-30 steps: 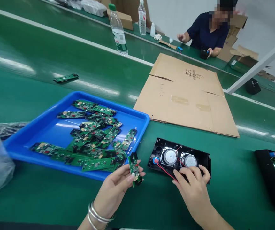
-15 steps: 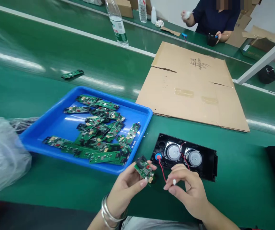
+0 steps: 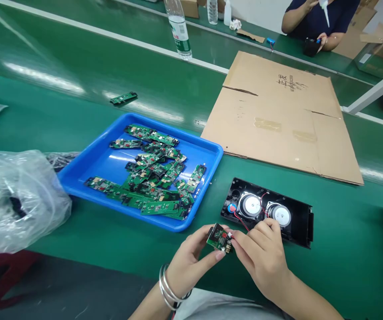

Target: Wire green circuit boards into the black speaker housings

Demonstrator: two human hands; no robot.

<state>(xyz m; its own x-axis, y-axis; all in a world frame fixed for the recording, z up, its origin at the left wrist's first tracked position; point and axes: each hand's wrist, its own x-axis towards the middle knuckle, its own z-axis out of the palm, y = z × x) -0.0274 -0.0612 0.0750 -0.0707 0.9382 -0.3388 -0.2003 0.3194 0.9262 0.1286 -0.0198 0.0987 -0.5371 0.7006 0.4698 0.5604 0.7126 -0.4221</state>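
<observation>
Our left hand [image 3: 194,258] pinches a circuit board [image 3: 218,238], just off the black casing's [image 3: 296,224] near-left corner; our right hand [image 3: 265,251] grips a white plug [image 3: 230,234] against it. We seem to be connecting them; whether it's seated, we can't tell. Next calls for straight, gentle pressure. Left of the casing sits the blue tray [image 3: 115,168].

On flattened cardboard [image 3: 274,106]: carries dark handwriting [image 3: 286,83]; appears to read 正发 in larger Chinese characters, with smaller strokes alongside, too cramped to decipher.
On clear bottle [image 3: 183,54], standing upright: wears white-and-green label [image 3: 179,31]; shows print too small to read.
On open box [image 3: 376,66], upper right: bears plain white sticker [image 3: 365,58]; cannot be read.
On held circuit board [image 3: 216,238]: too small to make out any print.
</observation>
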